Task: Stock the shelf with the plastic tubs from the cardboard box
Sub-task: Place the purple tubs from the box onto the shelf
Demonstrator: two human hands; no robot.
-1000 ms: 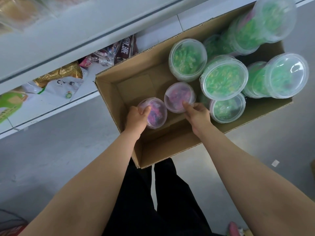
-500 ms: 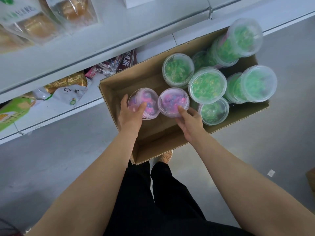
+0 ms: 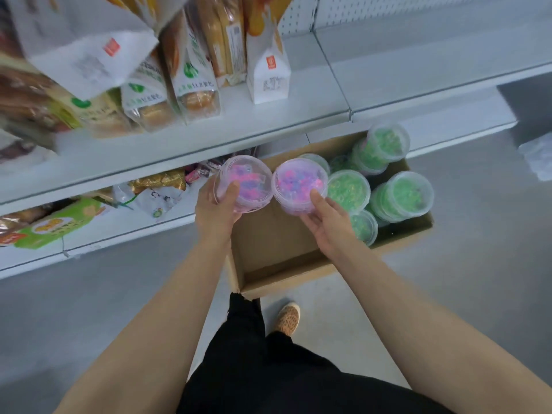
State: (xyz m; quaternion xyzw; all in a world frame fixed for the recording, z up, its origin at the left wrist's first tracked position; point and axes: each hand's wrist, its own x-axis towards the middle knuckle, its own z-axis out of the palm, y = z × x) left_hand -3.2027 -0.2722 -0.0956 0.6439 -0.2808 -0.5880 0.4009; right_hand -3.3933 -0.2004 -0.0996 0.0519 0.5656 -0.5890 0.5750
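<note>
We have a pink-and-purple tub in each hand, both lifted clear of the cardboard box (image 3: pixel 277 264) at the centre of the frame. Our left hand (image 3: pixel 216 213) grips the left pink tub (image 3: pixel 243 183), thumb over its lid and fingers underneath; our right hand (image 3: pixel 325 222) holds the right pink tub (image 3: pixel 298 185) the same way, thumb on the lid's near edge. The two tubs sit just beside each other, lids tilted toward us.

To do this step well, we judge it best to level both tubs before setting them down, keep the thumbs pressing the lids so they don't pop, and aim for the bare stretch of the white shelf (image 3: pixel 418 76) in the upper right, well apart from the bread bags. Placing one tub first and the second just beside it should avoid knocking them together.

Counting: two pink tubs, both in hand. In the box we make out about seven green tubs (image 3: pixel 348 189), some stacked, so others may be hidden. On the shelf in the upper left stand several bread bags (image 3: pixel 194 85), three plainly readable and more blurred, plus one white carton (image 3: pixel 268 76). The lower shelf (image 3: pixel 98 231) at left carries assorted snack packets (image 3: pixel 161 180), too jumbled to count.
</note>
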